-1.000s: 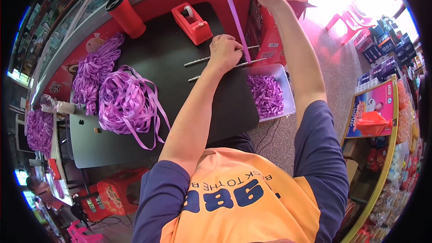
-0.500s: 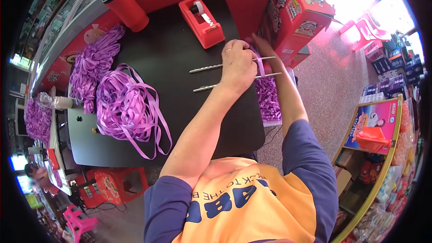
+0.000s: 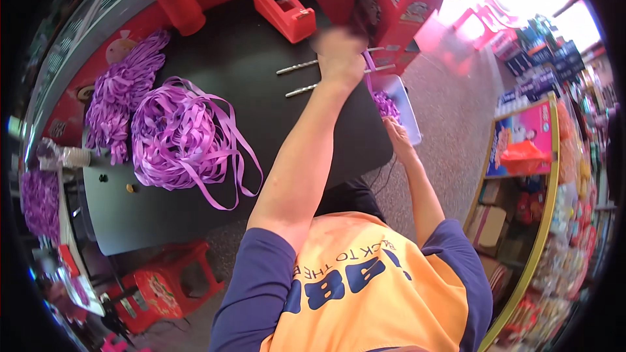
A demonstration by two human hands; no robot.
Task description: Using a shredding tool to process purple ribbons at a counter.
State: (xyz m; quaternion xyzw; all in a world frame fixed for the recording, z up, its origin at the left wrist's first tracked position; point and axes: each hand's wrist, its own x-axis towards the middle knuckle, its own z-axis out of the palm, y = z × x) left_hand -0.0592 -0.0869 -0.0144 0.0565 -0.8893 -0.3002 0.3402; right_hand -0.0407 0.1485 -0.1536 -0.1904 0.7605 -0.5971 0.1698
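Note:
My left hand (image 3: 342,65) is closed at the table's right edge, over two slim metal rods with twisted ends (image 3: 301,89). Its fingertips are smeared and partly hidden. From beside that hand a purple ribbon (image 3: 369,68) passes round the rods and runs down toward a pale plastic bin (image 3: 409,114). Low at the bin, my right hand (image 3: 399,135) has its fingers drawn together at the short purple ribbon pieces (image 3: 385,103) in it. A big loose heap of purple ribbon (image 3: 179,137) lies on the dark table (image 3: 261,39), with a second bundle (image 3: 124,94) behind it.
A red tape dispenser (image 3: 284,13) and a red tumbler (image 3: 177,1) stand at the table's back. Red printed cartons (image 3: 407,0) rise beyond the bin. A glass display case (image 3: 521,221) is at right, a red stool (image 3: 153,287) at lower left.
My right hand has come down from beside the rods to the bin. The left hand stays at the rods. The whole view has shifted and turned slightly.

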